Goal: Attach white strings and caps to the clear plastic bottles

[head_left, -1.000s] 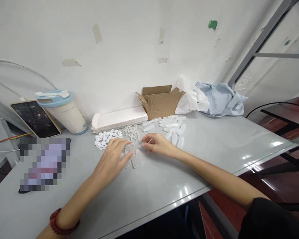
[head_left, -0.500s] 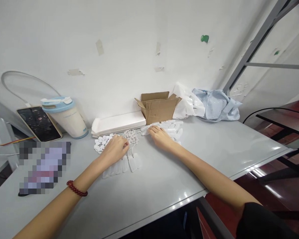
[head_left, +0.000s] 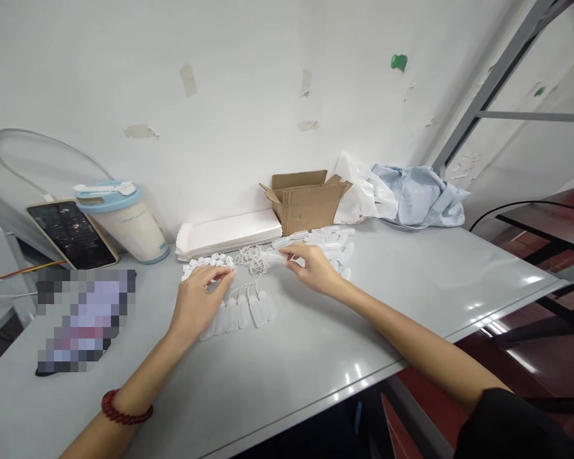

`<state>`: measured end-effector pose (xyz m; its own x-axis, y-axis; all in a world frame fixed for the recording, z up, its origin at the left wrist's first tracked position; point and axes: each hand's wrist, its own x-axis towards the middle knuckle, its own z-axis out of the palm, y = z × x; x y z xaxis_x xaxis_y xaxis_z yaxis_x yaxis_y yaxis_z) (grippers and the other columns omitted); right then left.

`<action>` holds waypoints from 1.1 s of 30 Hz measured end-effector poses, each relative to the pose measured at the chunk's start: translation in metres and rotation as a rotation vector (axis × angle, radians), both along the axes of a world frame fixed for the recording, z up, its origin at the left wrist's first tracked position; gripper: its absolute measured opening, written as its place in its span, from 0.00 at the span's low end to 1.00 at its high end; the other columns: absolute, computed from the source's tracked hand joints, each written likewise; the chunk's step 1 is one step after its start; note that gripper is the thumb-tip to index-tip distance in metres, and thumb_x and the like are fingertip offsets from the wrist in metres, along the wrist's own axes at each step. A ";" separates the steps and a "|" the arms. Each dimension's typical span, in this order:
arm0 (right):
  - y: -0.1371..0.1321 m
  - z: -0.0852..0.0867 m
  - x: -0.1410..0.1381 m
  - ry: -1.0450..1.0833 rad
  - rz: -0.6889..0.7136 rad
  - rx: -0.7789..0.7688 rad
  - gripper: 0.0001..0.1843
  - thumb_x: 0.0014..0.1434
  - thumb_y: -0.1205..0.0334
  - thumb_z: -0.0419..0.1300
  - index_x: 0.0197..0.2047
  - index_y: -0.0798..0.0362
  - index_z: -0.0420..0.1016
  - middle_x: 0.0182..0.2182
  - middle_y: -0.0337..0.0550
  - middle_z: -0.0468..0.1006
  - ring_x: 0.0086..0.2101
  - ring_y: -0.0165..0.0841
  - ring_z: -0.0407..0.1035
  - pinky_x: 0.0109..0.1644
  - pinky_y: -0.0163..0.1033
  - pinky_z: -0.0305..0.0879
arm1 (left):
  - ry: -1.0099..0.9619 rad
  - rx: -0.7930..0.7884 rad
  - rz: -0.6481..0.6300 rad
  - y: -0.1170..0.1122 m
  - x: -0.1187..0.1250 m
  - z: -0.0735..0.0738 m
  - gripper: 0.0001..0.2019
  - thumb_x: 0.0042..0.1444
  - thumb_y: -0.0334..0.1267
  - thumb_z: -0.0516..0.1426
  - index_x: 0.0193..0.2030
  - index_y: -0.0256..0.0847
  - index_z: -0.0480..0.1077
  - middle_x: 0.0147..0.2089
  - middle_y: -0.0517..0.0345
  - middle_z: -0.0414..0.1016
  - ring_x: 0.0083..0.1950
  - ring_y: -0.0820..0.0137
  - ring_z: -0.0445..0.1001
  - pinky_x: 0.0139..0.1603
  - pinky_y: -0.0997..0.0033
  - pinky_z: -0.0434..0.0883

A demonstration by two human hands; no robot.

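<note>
My right hand (head_left: 316, 271) pinches a clear plastic tube (head_left: 274, 256) by one end, its other end pointing left above the tangle of white cords (head_left: 249, 255). Thumb and fingers of my left hand (head_left: 201, 299) close on a small white cap (head_left: 231, 262), beside the pile of white caps (head_left: 213, 259). Below the cords, several translucent tubes with cord loops (head_left: 242, 313) lie in a row on the table. Loose clear tubes (head_left: 337, 245) are heaped behind and right of my right hand.
An open cardboard box (head_left: 310, 207) and a stack of white flat sheets (head_left: 229, 233) stand against the wall. To the left are a lidded cup (head_left: 136, 226), a phone (head_left: 74, 236) and a blurred-out item (head_left: 88, 322). A white bag (head_left: 358, 194) and light-blue cloth (head_left: 418, 197) lie at right.
My right hand has come away from the tube heap with a tube. My left hand has drawn back slightly left, now with a cap at its fingertips.
</note>
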<state>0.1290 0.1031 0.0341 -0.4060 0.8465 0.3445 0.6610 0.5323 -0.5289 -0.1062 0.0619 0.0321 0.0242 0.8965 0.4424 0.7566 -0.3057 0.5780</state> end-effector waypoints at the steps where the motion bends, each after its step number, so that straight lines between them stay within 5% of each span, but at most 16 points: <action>1: -0.004 0.001 -0.002 0.105 0.035 -0.040 0.14 0.57 0.73 0.58 0.47 0.59 0.75 0.42 0.50 0.78 0.39 0.34 0.71 0.44 0.39 0.67 | -0.007 0.007 -0.013 -0.002 0.003 -0.001 0.11 0.56 0.45 0.55 0.35 0.42 0.75 0.37 0.56 0.79 0.37 0.65 0.73 0.39 0.65 0.70; 8: -0.017 -0.003 -0.010 0.232 0.204 -0.107 0.13 0.56 0.71 0.59 0.44 0.57 0.77 0.39 0.47 0.79 0.36 0.32 0.71 0.44 0.41 0.67 | 0.063 0.156 -0.092 -0.011 0.014 -0.006 0.09 0.60 0.39 0.52 0.36 0.41 0.73 0.36 0.56 0.78 0.41 0.64 0.72 0.43 0.64 0.69; 19: -0.023 -0.005 -0.014 0.232 0.227 -0.173 0.12 0.55 0.71 0.58 0.44 0.56 0.75 0.39 0.46 0.78 0.35 0.31 0.71 0.42 0.40 0.68 | 0.136 0.201 -0.128 -0.016 0.018 -0.007 0.08 0.61 0.36 0.51 0.38 0.41 0.71 0.36 0.55 0.77 0.41 0.64 0.72 0.41 0.62 0.70; 33: -0.029 -0.009 -0.014 0.074 0.267 0.062 0.12 0.61 0.63 0.56 0.47 0.57 0.70 0.35 0.49 0.76 0.34 0.34 0.69 0.40 0.40 0.67 | 0.285 0.418 -0.283 -0.019 0.024 -0.008 0.10 0.61 0.28 0.51 0.48 0.36 0.67 0.42 0.49 0.74 0.45 0.62 0.69 0.47 0.57 0.71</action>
<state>0.1149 0.0744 0.0253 -0.5837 0.6891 0.4295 0.4536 0.7155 -0.5314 -0.0821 0.0433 0.0244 0.4075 0.5884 0.6983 0.7203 -0.6772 0.1502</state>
